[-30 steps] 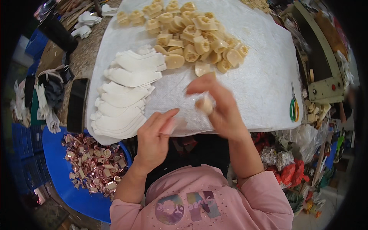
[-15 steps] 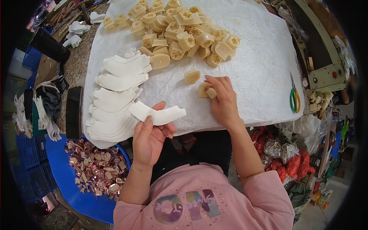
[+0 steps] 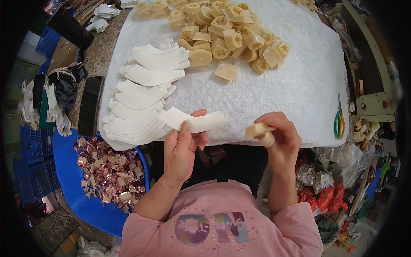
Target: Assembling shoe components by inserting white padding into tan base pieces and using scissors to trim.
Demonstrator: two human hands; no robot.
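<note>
My left hand pinches a curved white cut-out strip between thumb and fingers, above the near edge of the table. To its right, my right hand is closed on a beige plastic shoe heel, raised over the table's front edge. Fingers cover part of that heel, and whether a second piece is in the grip is unclear. Left of the strip lie overlapping stacks of matching white cut-outs. One beige heel lies apart, just in front of a large pile of such heels.
A white woven sheet covers the table. Scissors with green and orange handles lie at its right edge. A phone rests at left. Below it stands a blue tub of shiny pinkish pieces. Plastic bags crowd the lower right.
My right hand has lifted a heel off the sheet and drawn it toward me. The white strip stays in my left hand. The whole view has shifted slightly.
</note>
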